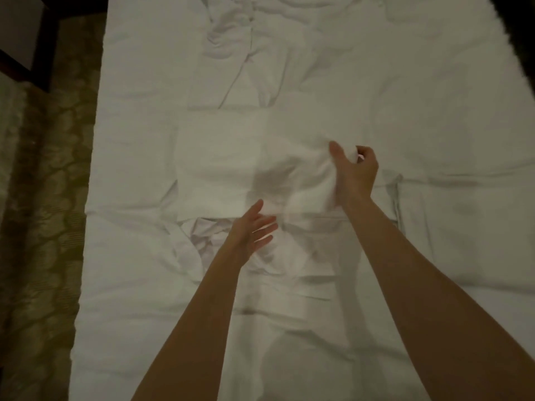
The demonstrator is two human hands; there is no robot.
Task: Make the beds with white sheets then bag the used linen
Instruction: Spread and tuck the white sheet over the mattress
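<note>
A folded white sheet (225, 163) lies across the middle of the bed (130, 285), partly unfolded, with creased layers spreading toward me. My right hand (354, 172) pinches the sheet's right edge between thumb and curled fingers and lifts it a little. My left hand (253, 230) hovers over the near edge of the fold with its fingers straight and spread, holding nothing. More crumpled white linen (231, 33) lies at the far end of the bed.
A patterned green-gold carpet (43, 227) runs along the bed's left side. A dark wooden furniture piece (43, 47) stands at the top left. Beyond the bed's right edge the room is dark (518, 39).
</note>
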